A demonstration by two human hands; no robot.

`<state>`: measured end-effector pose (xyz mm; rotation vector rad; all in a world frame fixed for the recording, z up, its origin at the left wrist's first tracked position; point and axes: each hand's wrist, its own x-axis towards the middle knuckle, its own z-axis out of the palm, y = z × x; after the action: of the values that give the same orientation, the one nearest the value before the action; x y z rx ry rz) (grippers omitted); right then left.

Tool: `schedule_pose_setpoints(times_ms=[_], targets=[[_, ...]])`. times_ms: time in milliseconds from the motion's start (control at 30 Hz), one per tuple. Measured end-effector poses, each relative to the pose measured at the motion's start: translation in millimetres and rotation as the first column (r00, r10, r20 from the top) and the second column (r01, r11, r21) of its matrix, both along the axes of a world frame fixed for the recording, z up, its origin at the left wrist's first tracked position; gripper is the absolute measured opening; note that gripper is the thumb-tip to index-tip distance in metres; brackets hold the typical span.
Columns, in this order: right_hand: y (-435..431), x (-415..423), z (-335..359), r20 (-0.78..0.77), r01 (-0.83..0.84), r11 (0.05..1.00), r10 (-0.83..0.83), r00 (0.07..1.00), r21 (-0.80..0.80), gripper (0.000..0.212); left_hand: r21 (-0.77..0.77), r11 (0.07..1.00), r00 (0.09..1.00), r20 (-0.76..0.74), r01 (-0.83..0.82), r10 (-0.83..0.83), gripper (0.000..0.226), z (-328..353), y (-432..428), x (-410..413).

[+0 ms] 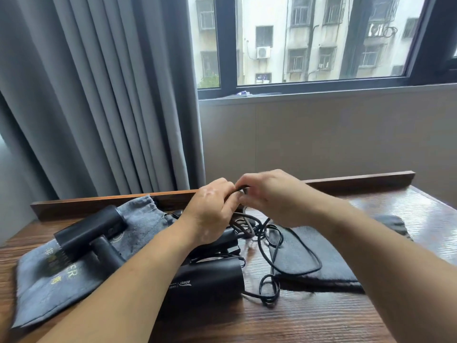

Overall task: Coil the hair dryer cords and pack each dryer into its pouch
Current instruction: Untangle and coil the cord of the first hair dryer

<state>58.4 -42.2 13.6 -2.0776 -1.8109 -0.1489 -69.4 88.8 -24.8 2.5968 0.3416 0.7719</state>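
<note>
While the left hand [210, 214] and right hand [274, 196] pinch the cord [249, 225], blur smears it.

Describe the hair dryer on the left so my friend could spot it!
Start at the wooden table under the window. On its left side lies a grey pouch with yellow letters, and the hair dryer rests on top of it. Unlike the other dryer nearer the middle, it shows no white writing.

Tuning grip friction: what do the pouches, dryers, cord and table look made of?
Grey pouch: woven cloth, matte; soft folds.
Dark pouch: cloth, napped; lies limp.
Dryer on the grey pouch and front dryer: probably plastic, satin black; smooth shells.
Cord: likely rubbery sheath; loose loops.
Table: wood or veneer, glossy; grain, window glare.
</note>
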Motion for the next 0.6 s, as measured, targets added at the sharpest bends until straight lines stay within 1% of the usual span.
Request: schedule_pose_setpoints(times_ms=[33, 67, 100, 133, 167, 200, 233, 267, 300, 333, 400, 467, 500, 533, 567, 600], targets=[[0.1, 0.8, 1.7, 0.01, -0.004, 0.999, 0.005, 1.0, -0.035, 0.023, 0.015, 1.0, 1.0, 0.001, 0.003, -0.003, 0.035, 0.1, 1.8, -1.6], [-1.0, 2.9, 5.3, -0.005, -0.01, 1.0, 0.01, 1.0, -0.03, 0.021, 0.027, 1.0, 1.0, -0.011, 0.005, -0.004, 0.036, -0.3, 3.6, -3.2], [-2.3, 6.5, 9.7, -0.045, -0.019, 1.0, 0.02, 0.999, 0.017, 0.02, 0.031, 1.0, 1.0, -0.031, 0.004, -0.003, 0.035, -1.2, 4.8, -4.7], [-4.0, 9.0, 15.3, -0.147, -0.021, 0.994, 0.037, 0.988, 0.108, 0.021, 0.023, 1.0, 0.999, -0.053, 0.001, 0.0, 0.032, -2.9, 5.7, -5.9], [-7.4, 11.1, 21.7, -0.31, -0.006, 0.974, 0.078, 0.948, 0.225, 0.022, 0.006, 1.0, 0.998, -0.063, -0.001, 0.002, 0.03, -4.3, 6.0, -6.8], [-11.7, 13.9, 28.5, -0.487, 0.032, 0.936, 0.153, 0.86, 0.35, 0.025, -0.012, 1.0, 0.998, -0.056, -0.001, 0.0, 0.03, -4.9, 6.2, -7.0], [-16.4, 18.1, 34.5, -0.628, 0.098, 0.887, 0.238, 0.741, 0.451, 0.027, -0.022, 1.0, 0.999, -0.041, 0.002, -0.003, 0.03, -4.0, 6.1, -6.6], [-21.9, 21.8, 39.8, -0.706, 0.162, 0.84, 0.313, 0.635, 0.518, 0.028, -0.022, 1.0, 1.0, -0.026, 0.007, -0.007, 0.031, -1.7, 5.9, -5.8], [-26.4, 26.0, 42.4, -0.736, 0.21, 0.805, 0.359, 0.574, 0.555, 0.029, -0.017, 1.0, 1.0, -0.014, 0.013, -0.014, 0.032, 1.7, 4.9, -4.7], [-29.6, 30.2, 42.4, -0.752, 0.241, 0.784, 0.384, 0.536, 0.572, 0.029, -0.011, 1.0, 1.0, -0.004, 0.024, -0.024, 0.032, 5.2, 4.1, -3.7], [-34.9, 42.1, 36.9, -0.782, 0.296, 0.771, 0.383, 0.491, 0.564, 0.029, 0.003, 0.999, 0.999, 0.006, 0.046, -0.046, 0.029, 10.8, 3.3, -2.3], [-41.2, 56.2, 27.2, -0.814, 0.365, 0.779, 0.3, 0.497, 0.51, 0.03, 0.007, 0.999, 0.999, -0.005, 0.042, -0.042, 0.024, 13.1, 2.5, -3.3], [-44.7, 64.3, 22.0, -0.813, 0.394, 0.795, 0.2, 0.546, 0.461, 0.031, 0.007, 0.999, 0.999, -0.01, 0.035, -0.035, 0.021, 13.3, 2.3, -4.5], [-47.8, 71.8, 17.9, -0.772, 0.421, 0.822, 0.035, 0.635, 0.383, 0.03, 0.008, 1.0, 0.999, -0.016, 0.029, -0.029, 0.02, 12.4, 2.7, -5.4], [-49.9, 76.7, 14.3, -0.659, 0.463, 0.839, -0.178, 0.731, 0.287, 0.026, 0.006, 1.0, 1.0, -0.021, 0.024, -0.023, 0.02, 11.7, 2.6, -5.9], [-51.2, 75.1, 11.7, -0.499, 0.519, 0.831, -0.369, 0.784, 0.199, 0.021, 0.004, 1.0, 1.0, -0.026, 0.017, -0.017, 0.021, 11.2, 2.0, -5.7]])
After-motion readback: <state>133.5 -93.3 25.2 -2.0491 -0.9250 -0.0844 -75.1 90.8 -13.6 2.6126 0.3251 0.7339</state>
